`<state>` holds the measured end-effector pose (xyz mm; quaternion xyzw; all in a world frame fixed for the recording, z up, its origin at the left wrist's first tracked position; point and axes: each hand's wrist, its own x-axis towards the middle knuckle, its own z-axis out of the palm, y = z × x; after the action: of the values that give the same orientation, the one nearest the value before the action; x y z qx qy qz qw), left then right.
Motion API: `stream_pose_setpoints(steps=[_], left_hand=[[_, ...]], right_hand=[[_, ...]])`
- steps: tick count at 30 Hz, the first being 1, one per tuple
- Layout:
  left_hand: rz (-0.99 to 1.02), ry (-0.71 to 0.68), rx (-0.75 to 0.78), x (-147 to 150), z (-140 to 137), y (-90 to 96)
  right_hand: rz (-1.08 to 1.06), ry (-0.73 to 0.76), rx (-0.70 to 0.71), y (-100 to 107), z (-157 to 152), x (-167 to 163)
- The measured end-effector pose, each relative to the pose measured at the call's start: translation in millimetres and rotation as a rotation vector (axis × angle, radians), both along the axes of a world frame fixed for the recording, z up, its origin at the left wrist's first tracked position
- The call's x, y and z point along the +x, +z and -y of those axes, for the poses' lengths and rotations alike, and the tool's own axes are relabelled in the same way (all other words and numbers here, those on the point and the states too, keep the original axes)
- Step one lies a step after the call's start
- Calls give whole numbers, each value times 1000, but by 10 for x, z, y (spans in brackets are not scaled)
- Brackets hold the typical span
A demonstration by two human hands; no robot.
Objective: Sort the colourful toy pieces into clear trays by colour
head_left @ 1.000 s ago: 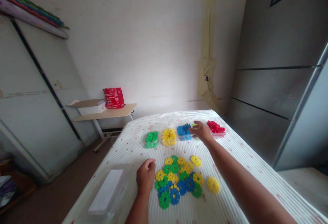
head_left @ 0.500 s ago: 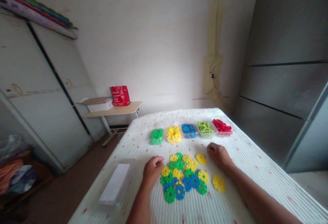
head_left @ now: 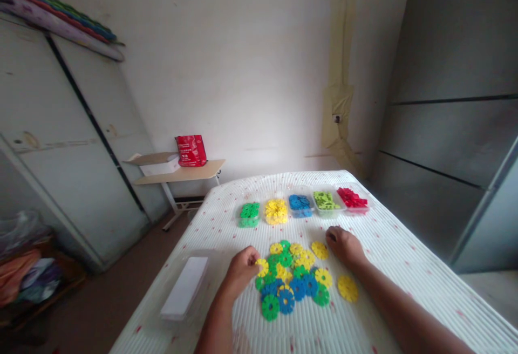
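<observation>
A loose pile of flower-shaped notched plastic discs in yellow, green and blue lies on the table in front of me. At the pile's left edge, my left hand [head_left: 242, 269] pinches a small yellow disc [head_left: 262, 267] by its left rim. My right hand [head_left: 345, 243] rests on the cloth beyond the pile's right side with curled fingers; whatever they may hold is hidden. Left of that hand is a yellow disc [head_left: 319, 250], and another yellow disc [head_left: 347, 288] lies apart, near my right forearm. Blue discs [head_left: 298, 288] and a green disc [head_left: 270, 307] form the near edge.
Across the table stand clear tubs of green pieces [head_left: 249, 213], yellow pieces [head_left: 275, 211], blue pieces [head_left: 300, 204], lime pieces [head_left: 326, 201] and red pieces [head_left: 352, 198]. A clear tray with a white block [head_left: 185, 288] sits at left. Behind is a side table [head_left: 202, 169] with a red bag [head_left: 191, 150].
My left hand has closed in on the small yellow disc at the pile's left edge and now touches it. My right hand has barely moved. The view has shifted slightly.
</observation>
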<state>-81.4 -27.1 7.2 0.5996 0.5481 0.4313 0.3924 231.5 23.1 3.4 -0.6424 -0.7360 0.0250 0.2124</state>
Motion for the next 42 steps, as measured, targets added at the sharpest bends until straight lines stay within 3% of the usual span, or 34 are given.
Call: stream_pose_setpoints(steps=[9,17,28,36,42], left_hand=[[122,327,155,217,-163,-49],[-121,227,126,488,-349,-124],[-443,168,87,505,-275,-24],[-417,151,34,512,-314,-5],[-194,132,-15,453,-387,-68]], right_hand=[[20,-13,0,34,30,-30],[30,-34,-1,39,36,-45],[36,-27,3,29,31,-36],[43,-34,8,28,31,-43],[52,-34,11,16,21,-42]])
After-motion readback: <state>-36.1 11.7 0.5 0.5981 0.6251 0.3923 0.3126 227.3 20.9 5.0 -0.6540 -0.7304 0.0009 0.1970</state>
